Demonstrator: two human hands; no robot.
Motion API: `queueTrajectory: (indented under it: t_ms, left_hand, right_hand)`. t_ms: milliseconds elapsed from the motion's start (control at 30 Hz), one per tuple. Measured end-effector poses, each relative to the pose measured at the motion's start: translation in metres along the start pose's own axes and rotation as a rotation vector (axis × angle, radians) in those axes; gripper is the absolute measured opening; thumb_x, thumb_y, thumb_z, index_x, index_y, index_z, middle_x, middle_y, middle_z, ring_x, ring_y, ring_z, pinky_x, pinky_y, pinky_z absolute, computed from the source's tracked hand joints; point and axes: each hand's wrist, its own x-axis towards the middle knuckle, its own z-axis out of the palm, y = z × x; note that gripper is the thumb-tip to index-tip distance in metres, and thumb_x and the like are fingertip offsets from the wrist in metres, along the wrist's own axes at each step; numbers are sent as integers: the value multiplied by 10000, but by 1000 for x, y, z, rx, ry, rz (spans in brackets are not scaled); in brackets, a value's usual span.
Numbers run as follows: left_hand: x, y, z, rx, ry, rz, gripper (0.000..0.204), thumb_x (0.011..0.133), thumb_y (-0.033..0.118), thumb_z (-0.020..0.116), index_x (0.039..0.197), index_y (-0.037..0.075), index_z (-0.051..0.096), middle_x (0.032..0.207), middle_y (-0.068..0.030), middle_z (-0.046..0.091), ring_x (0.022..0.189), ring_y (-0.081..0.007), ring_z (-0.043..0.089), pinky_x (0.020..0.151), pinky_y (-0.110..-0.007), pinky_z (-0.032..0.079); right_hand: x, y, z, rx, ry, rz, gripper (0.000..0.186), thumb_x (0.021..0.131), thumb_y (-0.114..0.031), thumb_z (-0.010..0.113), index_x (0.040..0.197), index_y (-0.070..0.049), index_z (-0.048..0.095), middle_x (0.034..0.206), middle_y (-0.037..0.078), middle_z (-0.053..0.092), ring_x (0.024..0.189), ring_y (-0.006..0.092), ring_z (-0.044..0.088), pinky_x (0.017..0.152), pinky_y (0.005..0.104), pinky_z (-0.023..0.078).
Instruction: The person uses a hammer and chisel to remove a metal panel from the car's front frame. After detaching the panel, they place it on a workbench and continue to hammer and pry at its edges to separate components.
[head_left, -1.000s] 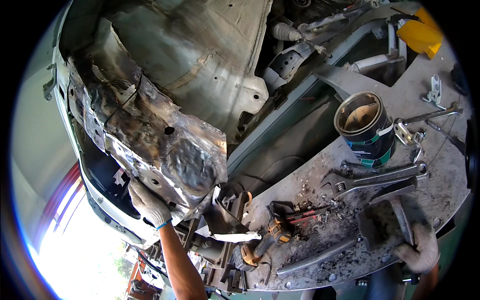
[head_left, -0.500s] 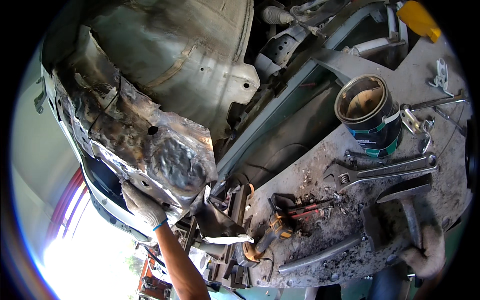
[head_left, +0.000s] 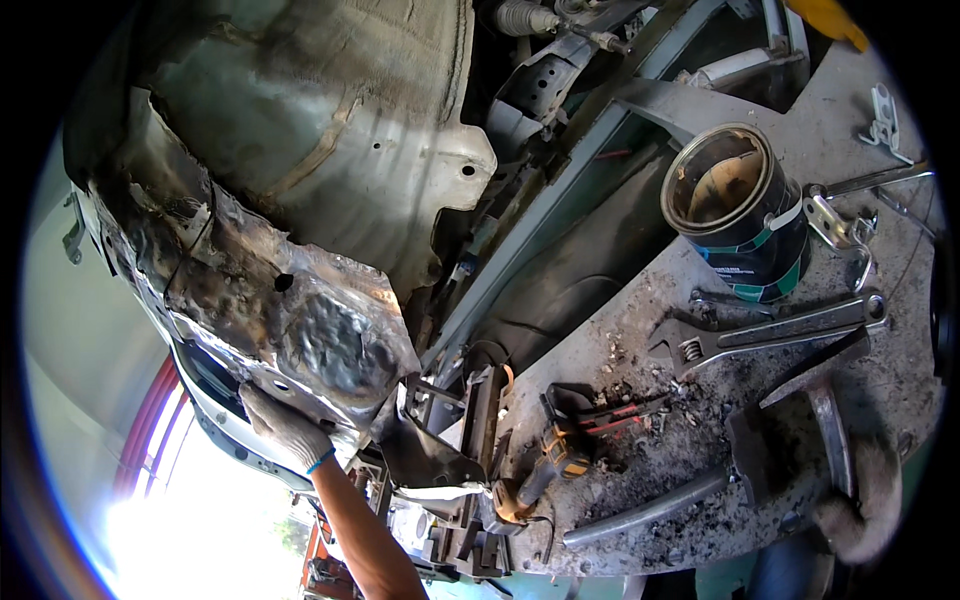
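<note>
The hands are well apart; the gloved left hand touches the lower edge of the scorched metal panel, its grip I cannot tell; over the grey table, the gloved right hand clasps the hammer by its handle.

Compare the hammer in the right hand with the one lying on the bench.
The held hammer is in the right hand; the lying hammer rests on the bench. The held hammer's head is long and tapered; the lying hammer's is blockier. The held hammer's handle runs toward the picture's bottom, the lying hammer's toward its lower left. Both have grey handles.
</note>
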Motion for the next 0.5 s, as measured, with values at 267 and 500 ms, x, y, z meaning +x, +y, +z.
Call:
queueTrajectory:
  t_ms: [267,500]
  left_hand:
    - [1,9,-5,-102,-85,6,580,1108,425,412,1262,-106,586,1168,-153,635,1021,-210,574,946,-333,470]
    - [3,-3,-3,-92,-32,46,448,1104,346,453,1182,-59,630,1042,-99,668,926,-178,589,866,-324,490]
  right_hand:
    - [20,-30,-24,161,-169,37,400,902,-170,701,1258,-12,613,945,166,681,802,318,668,740,408,534]
    - [7,-19,-2,247,34,70,487,804,-241,688,1179,61,614,936,150,643,773,258,601,713,388,495]
